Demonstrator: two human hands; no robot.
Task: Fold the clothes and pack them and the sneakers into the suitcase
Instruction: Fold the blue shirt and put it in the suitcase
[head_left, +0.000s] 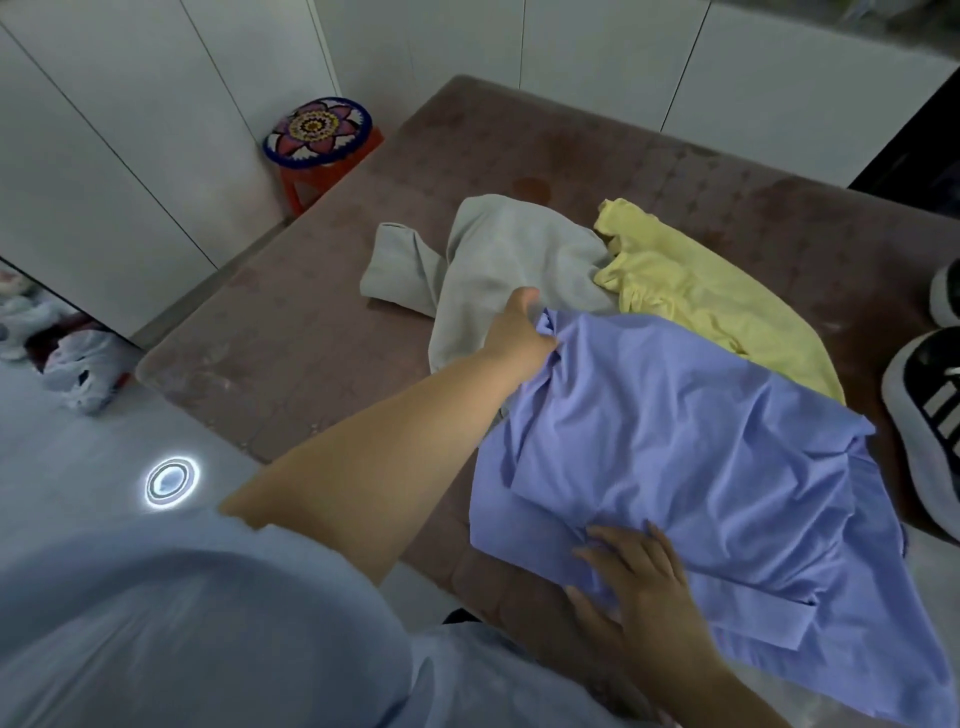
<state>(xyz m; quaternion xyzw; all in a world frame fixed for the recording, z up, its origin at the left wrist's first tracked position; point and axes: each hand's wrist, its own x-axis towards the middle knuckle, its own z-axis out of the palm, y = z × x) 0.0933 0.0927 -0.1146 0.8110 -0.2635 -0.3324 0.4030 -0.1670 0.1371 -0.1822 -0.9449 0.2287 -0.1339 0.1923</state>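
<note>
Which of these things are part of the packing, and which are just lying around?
Job: blue shirt, grey garment, yellow garment, sneakers.
Lying about: patterned stool, plastic bags on the floor.

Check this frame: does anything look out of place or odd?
A dark round stain marks the mattress just beyond the grey garment, and the sneakers sit on it beside the yellow garment.

The left hand (519, 332) and right hand (639, 587) grip the blue shirt (701, 441) on the brown mattress (311, 338).
</note>
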